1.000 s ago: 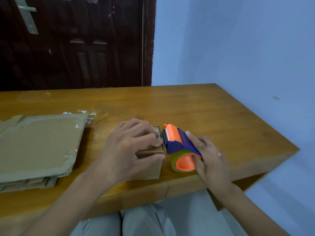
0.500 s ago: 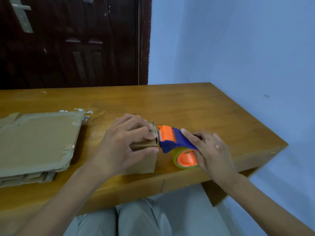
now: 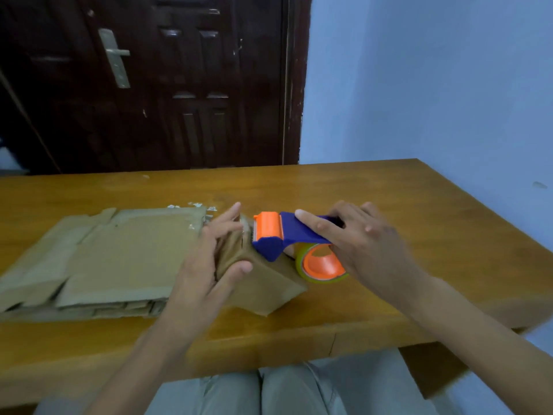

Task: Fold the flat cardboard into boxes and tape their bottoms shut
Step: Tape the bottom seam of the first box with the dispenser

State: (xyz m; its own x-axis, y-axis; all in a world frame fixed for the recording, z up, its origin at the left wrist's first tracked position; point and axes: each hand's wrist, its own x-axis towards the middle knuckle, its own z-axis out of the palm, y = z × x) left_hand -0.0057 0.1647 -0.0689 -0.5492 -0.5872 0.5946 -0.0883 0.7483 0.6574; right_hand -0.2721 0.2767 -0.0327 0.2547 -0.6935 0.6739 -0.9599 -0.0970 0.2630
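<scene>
Near the tabletop [image 3: 389, 205] edge, my left hand [image 3: 206, 265] grips the box [image 3: 263, 283] steady so my right hand [image 3: 362, 247], clutching the dispenser [image 3: 278, 235], tapes its seam.

Count, head view: one folded cardboard box [image 3: 263, 283]; one tape dispenser [image 3: 287, 238] carrying one tape roll [image 3: 323, 266]; one stack of flat cardboard [image 3: 98, 259], sheet number not resolvable; two hands, left hand [image 3: 206, 265], right hand [image 3: 368, 247]; one surface [image 3: 419, 223].
</scene>
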